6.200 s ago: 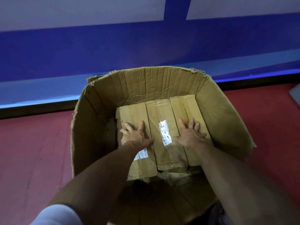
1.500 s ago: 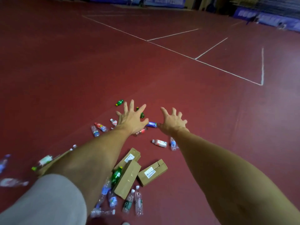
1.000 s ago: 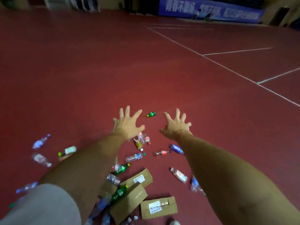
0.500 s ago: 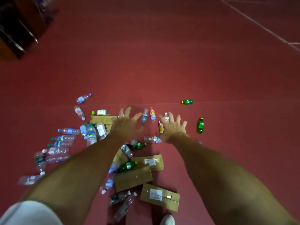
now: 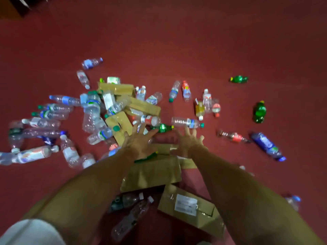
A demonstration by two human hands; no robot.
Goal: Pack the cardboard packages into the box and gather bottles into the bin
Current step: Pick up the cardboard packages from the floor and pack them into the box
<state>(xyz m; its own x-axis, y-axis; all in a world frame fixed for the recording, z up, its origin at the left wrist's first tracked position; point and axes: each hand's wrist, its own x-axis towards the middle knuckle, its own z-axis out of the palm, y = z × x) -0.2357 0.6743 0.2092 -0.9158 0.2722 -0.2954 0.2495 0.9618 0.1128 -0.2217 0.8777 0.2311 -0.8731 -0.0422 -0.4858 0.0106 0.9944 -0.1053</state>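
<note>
Several cardboard packages lie on the red floor among scattered bottles. One package [image 5: 155, 174] lies flat just below my hands, and a labelled package [image 5: 189, 207] is nearer me on the right. More packages [image 5: 141, 106] are heaped further out under clear bottles. My left hand [image 5: 138, 142] and my right hand [image 5: 187, 144] hover above the pile, fingers spread, holding nothing. A small green bottle [image 5: 162, 128] lies just beyond my fingertips. The box and the bin are out of view.
Clear plastic bottles [image 5: 44, 122] cover the floor at left. Green bottles [image 5: 259, 112] and a blue bottle [image 5: 267, 145] lie apart at right. Two clear bottles [image 5: 131, 209] lie close in, between my arms. A dark object [image 5: 21, 4] sits at the top left corner.
My view swung from the cardboard box to the floor pile and has closed in on it. Both hands stay spread and empty and now hang lower over the nearest packages.
</note>
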